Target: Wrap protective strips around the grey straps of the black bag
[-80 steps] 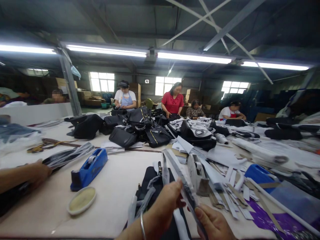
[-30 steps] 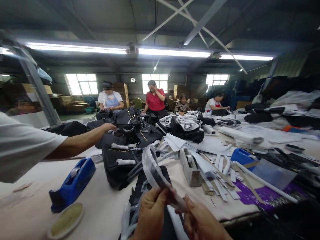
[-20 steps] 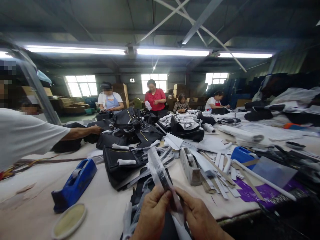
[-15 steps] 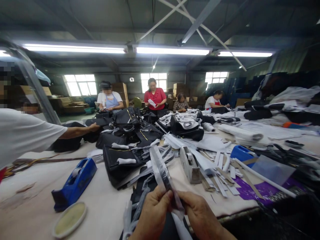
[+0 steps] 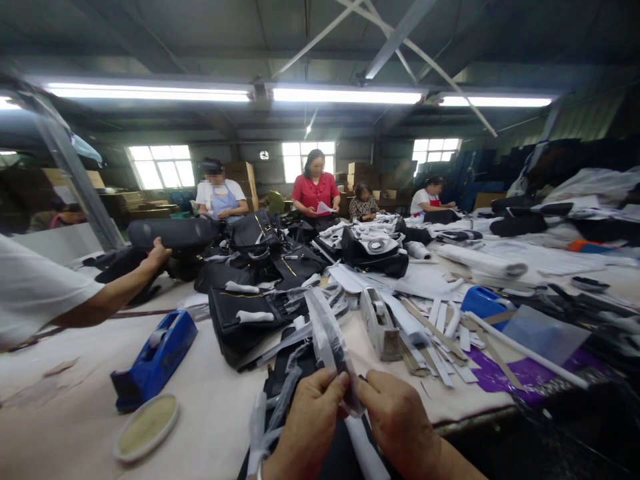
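Fingertips [image 5: 341, 383] of left hand [image 5: 310, 427] and right hand [image 5: 400, 423] pinch the near end of a narrow black strap in clear plastic sleeve [image 5: 330, 337], lower centre; long axis runs up-left, away from both hands equally.

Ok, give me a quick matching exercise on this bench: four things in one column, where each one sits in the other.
Things:
1. wrapped strap
2. blue tape dispenser
3. round dish
4. grey tape dispenser

Places:
A. near table edge, lower left
B. pinched between left hand and right hand
C. among white strips, centre right
D. left, behind the dish

Pairs: 1-B, 2-D, 3-A, 4-C
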`<action>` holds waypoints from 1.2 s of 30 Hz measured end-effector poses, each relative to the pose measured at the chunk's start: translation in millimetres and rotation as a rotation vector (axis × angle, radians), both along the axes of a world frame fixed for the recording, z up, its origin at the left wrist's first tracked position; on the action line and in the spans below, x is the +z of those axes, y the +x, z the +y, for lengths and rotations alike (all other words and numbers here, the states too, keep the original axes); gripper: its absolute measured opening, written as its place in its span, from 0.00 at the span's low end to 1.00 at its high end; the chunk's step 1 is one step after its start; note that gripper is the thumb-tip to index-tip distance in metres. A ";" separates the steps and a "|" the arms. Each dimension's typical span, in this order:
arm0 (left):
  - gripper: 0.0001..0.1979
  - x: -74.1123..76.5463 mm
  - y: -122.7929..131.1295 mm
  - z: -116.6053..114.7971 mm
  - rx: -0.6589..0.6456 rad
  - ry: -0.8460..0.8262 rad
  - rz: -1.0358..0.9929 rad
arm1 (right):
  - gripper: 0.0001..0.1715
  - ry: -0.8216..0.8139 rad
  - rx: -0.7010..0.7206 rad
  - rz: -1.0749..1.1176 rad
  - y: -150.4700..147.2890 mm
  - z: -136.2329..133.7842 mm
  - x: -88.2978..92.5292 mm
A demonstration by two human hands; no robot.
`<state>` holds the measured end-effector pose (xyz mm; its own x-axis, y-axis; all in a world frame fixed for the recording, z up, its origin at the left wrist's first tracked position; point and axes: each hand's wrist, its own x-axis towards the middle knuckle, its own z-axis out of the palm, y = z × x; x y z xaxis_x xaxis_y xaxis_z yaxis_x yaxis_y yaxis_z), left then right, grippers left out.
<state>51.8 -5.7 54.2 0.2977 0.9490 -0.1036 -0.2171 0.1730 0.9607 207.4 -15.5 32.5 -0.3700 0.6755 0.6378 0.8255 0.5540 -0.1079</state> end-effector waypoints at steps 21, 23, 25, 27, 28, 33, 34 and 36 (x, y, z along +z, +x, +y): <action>0.14 -11.8 9.4 0.8 0.130 0.056 0.057 | 0.10 -0.406 -0.004 0.489 0.6 0.1 -6.0; 0.15 -12.4 8.6 1.7 0.175 0.050 0.075 | 0.09 -0.548 0.017 0.629 0.1 -3.8 -2.9; 0.15 -13.6 8.4 2.5 0.212 0.078 0.119 | 0.16 -0.663 0.035 0.717 -1.9 -7.7 -2.0; 0.14 -14.4 9.7 2.5 0.243 0.132 0.166 | 0.19 -0.721 0.062 0.733 -5.3 -10.4 -2.9; 0.13 -14.3 10.9 2.0 0.255 0.153 0.184 | 0.19 -0.723 0.070 0.729 -7.3 -11.0 -3.6; 0.12 -10.8 13.4 -1.1 0.229 0.175 0.164 | 0.14 -0.701 0.010 0.787 -15.6 -5.9 -5.6; 0.12 -10.6 12.6 -1.2 0.211 0.172 0.152 | 0.13 -0.693 0.010 0.803 -16.2 -3.9 -5.7; 0.13 -11.7 10.0 -0.9 0.181 0.146 0.128 | 0.13 -0.658 0.049 0.810 -16.3 -0.4 -6.0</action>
<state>61.7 -6.6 42.5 0.1149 0.9933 0.0128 -0.1068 -0.0005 0.9943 191.1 -15.9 26.5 -0.0324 0.9753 0.2184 0.3500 0.2157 -0.9116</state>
